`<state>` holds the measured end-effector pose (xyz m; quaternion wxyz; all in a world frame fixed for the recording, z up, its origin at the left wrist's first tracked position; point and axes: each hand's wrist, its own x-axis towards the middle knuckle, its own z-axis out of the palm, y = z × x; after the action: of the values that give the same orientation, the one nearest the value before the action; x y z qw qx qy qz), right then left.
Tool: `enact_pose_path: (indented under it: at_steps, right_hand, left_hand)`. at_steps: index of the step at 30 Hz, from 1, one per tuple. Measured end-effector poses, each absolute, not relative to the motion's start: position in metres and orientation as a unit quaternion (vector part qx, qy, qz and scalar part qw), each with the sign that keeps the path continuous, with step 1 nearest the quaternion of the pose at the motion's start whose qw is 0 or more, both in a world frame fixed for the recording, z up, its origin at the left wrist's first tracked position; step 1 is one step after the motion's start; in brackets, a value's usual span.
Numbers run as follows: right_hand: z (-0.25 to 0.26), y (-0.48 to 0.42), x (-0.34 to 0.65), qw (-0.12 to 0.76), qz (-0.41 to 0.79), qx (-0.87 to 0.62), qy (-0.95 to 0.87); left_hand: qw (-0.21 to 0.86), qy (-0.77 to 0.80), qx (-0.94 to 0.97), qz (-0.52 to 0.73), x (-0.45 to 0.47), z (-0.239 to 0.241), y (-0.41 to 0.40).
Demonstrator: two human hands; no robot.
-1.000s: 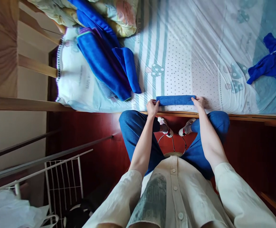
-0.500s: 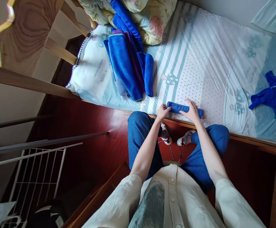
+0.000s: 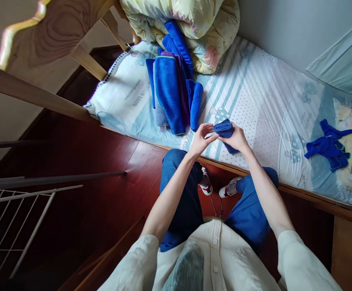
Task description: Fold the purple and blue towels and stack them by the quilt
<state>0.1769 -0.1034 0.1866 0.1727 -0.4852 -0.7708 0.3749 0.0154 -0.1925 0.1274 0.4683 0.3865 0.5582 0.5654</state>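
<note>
A rolled blue cloth [image 3: 223, 128] is pinched in the right grip [image 3: 237, 138], beside the spread left grip [image 3: 200, 141]; folded blue fabrics [image 3: 167, 93] are laid nearby on the bed [image 3: 261, 109].

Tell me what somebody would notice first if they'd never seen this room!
Probably the bright blue pile on the bed, next to the puffy yellow quilt. Then the blue roll near the middle, in the right hand with the left hand close by. Off to the right, a crumpled blue garment also stands out.
</note>
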Motion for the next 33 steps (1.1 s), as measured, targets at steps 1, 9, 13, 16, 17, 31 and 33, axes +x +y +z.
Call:
enact_pose_path:
  at_steps: [1, 9, 13, 16, 17, 31, 33]
  right_hand:
    - [0.190, -0.105, 0.167, 0.194, 0.381, -0.481, -0.765]
    - [0.199, -0.114, 0.086, 0.290, 0.454, -0.418, -0.731]
    - [0.196, -0.117, 0.047, 0.326, 0.472, -0.406, -0.711]
    - [0.190, -0.115, 0.026, 0.338, 0.457, -0.407, -0.714]
    - [0.187, -0.114, 0.020, 0.336, 0.454, -0.408, -0.718]
    - [0.152, -0.107, 0.006, 0.266, 0.440, -0.399, -0.759]
    - [0.154, -0.109, 0.007, 0.270, 0.439, -0.400, -0.758]
  left_hand:
    - [0.477, 0.556, 0.386, 0.561, 0.006, 0.126, -0.196]
    - [0.468, 0.607, 0.406, 0.498, -0.044, 0.111, -0.208]
    - [0.418, 0.674, 0.373, 0.482, -0.058, 0.108, -0.197]
    - [0.390, 0.706, 0.353, 0.475, -0.067, 0.103, -0.189]
    - [0.382, 0.712, 0.351, 0.473, -0.071, 0.100, -0.187]
    - [0.340, 0.764, 0.318, 0.447, -0.089, 0.089, -0.188]
    - [0.343, 0.760, 0.323, 0.448, -0.089, 0.089, -0.189]
